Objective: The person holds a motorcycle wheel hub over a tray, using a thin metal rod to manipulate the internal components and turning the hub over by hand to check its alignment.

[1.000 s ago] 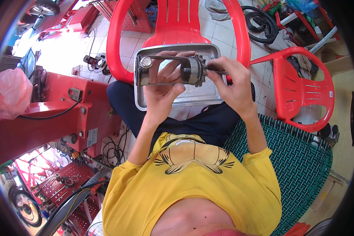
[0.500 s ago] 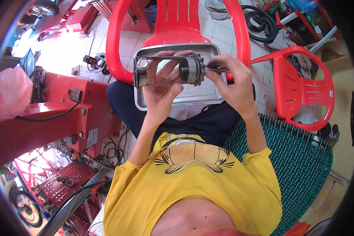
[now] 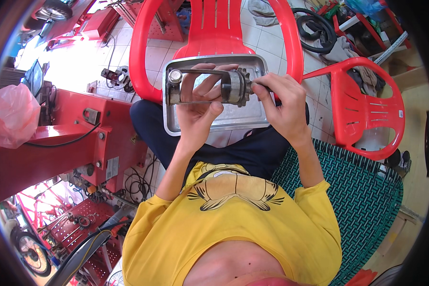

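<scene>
My left hand grips a grey metal mechanical part, a frame with a round cap at its left end and a toothed sprocket at its right. My right hand is closed at the sprocket end, its fingers pinching something small and dark that I cannot make out. Both hands hold the part above a shallow steel tray that rests on my lap against the seat of a red plastic chair.
A second red plastic chair stands to the right. I sit on a green woven seat. A red machine stand with cables is at my left, with a pink plastic bag on it. Tyres lie on the tiled floor behind.
The part has tilted slightly and my right fingers have shifted on its sprocket end. My left hand keeps the same grip.
</scene>
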`<action>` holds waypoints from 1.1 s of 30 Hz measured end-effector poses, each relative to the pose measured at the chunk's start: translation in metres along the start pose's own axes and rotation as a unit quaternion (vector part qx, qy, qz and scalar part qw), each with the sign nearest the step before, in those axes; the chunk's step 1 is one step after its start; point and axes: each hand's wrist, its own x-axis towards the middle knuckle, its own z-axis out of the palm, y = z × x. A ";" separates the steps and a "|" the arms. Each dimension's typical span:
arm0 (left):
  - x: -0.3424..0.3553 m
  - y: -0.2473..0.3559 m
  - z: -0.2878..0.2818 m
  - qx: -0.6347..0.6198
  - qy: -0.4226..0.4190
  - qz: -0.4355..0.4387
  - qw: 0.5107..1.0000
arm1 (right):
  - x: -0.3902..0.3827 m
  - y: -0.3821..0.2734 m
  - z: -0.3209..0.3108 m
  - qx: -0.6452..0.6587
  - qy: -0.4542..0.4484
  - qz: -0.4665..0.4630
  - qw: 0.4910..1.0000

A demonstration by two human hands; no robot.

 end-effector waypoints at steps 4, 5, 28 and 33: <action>0.000 -0.003 -0.003 -0.088 -0.014 -0.005 0.996 | 0.002 -0.006 0.000 0.033 0.021 0.023 0.999; -0.001 -0.002 -0.004 -0.094 -0.014 -0.012 0.995 | 0.002 -0.004 -0.001 0.022 0.027 0.006 0.999; -0.004 -0.002 -0.003 -0.102 -0.014 -0.011 0.995 | 0.002 -0.003 0.000 -0.015 0.017 -0.014 1.000; -0.003 -0.001 -0.003 -0.111 -0.007 -0.013 0.994 | 0.003 -0.006 0.000 -0.001 0.033 -0.024 0.999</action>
